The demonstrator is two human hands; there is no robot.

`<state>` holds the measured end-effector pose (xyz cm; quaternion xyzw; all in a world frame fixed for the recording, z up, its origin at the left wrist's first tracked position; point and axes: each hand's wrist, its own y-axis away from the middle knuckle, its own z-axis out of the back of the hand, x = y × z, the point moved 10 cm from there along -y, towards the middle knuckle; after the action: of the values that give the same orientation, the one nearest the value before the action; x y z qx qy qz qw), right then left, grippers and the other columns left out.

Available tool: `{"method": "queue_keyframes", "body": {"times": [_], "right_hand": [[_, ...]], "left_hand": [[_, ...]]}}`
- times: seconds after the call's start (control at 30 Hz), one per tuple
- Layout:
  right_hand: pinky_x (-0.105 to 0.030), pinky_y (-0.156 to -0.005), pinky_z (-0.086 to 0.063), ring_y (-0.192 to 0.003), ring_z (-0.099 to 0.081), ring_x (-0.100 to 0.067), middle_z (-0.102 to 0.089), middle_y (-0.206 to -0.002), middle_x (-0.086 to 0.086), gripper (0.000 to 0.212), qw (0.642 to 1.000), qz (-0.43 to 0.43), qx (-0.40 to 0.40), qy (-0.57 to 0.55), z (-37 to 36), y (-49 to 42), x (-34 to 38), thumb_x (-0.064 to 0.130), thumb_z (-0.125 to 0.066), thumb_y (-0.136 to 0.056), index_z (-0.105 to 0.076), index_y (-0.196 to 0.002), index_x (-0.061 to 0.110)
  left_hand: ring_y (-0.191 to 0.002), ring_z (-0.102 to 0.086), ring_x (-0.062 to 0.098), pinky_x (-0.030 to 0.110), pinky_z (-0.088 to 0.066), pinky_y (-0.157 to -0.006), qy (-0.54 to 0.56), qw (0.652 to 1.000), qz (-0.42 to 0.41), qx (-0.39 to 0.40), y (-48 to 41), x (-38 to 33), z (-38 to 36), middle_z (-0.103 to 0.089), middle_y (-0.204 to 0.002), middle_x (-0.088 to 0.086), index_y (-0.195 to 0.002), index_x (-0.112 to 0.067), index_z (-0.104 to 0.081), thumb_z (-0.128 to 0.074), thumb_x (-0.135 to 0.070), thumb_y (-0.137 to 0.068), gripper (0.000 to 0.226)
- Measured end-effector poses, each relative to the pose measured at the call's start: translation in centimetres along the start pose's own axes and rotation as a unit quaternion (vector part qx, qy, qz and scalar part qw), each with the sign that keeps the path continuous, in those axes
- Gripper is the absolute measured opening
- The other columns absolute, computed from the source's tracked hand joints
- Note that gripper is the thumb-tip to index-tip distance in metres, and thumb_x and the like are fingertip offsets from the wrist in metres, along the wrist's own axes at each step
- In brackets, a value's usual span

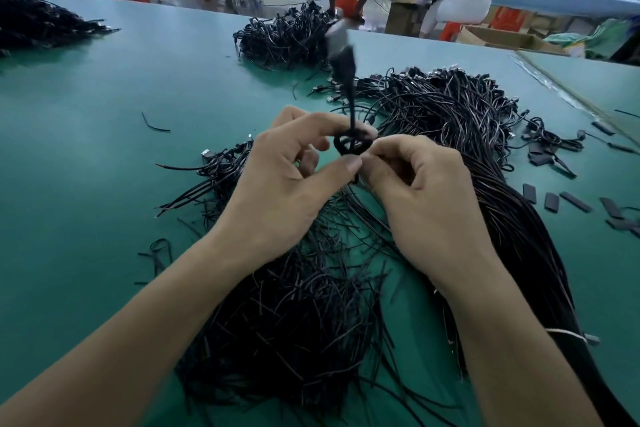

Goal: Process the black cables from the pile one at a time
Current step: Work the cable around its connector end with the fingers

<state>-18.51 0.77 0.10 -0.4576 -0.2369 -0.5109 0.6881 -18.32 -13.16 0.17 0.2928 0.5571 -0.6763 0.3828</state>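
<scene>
Close under me, both forearms reach in from the bottom edge, crossing above a heap of loose black cables [294,315] spread on the green table [86,156]. They meet over its middle, wrists raised off the surface.

My left hand [277,184] is turned palm inward, thumb and forefinger curled and pinching one cable [349,146] where it is wound into a small tight loop; the other fingers are folded under. My right hand [426,198] faces it, knuckles up, fingers bent and thumb tip pressed to the same loop, touching my left thumb.

From the loop, the cable stands nearly straight up. Its thicker plug end [337,42] is blurred, grey at the tip.

Just beyond my right hand lies a long bundle [467,121] of matching cables, plugs fanned toward the middle. Short black sleeve pieces [550,201] are scattered to its right. Farther off sits another dark pile [287,38], and a third [31,21] at far left.
</scene>
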Motion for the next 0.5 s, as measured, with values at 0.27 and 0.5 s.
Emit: {"method": "queue_keyframes", "body": {"times": [0.27,0.5], "right_hand": [[-0.037,-0.06,-0.048,-0.059,-0.051,-0.01,-0.06,-0.063,0.009,0.017,0.996,-0.027,-0.077,-0.044,2.0,-0.1,-1.2,0.021,-0.064,-0.095,-0.069,-0.079,0.02],[-0.022,-0.07,-0.046,-0.074,-0.056,-0.007,-0.063,-0.088,0.003,0.015,0.997,0.019,-0.081,-0.009,2.3,0.0,0.3,0.023,-0.064,-0.096,-0.064,-0.086,0.034]], "left_hand": [[-0.074,-0.049,0.011,0.024,-0.038,-0.062,-0.062,0.994,-0.066,0.061,0.7,-1.5,-2.0,-0.047,-0.088,-0.002,-0.094,-0.021,-0.074,-0.054,0.016,-0.077,0.046],[-0.077,-0.051,0.006,0.013,-0.036,-0.067,-0.118,0.986,0.008,0.12,1.2,-0.1,-2.9,-0.051,-0.082,-0.011,-0.104,-0.024,-0.07,-0.038,-0.02,-0.097,0.032]]}}
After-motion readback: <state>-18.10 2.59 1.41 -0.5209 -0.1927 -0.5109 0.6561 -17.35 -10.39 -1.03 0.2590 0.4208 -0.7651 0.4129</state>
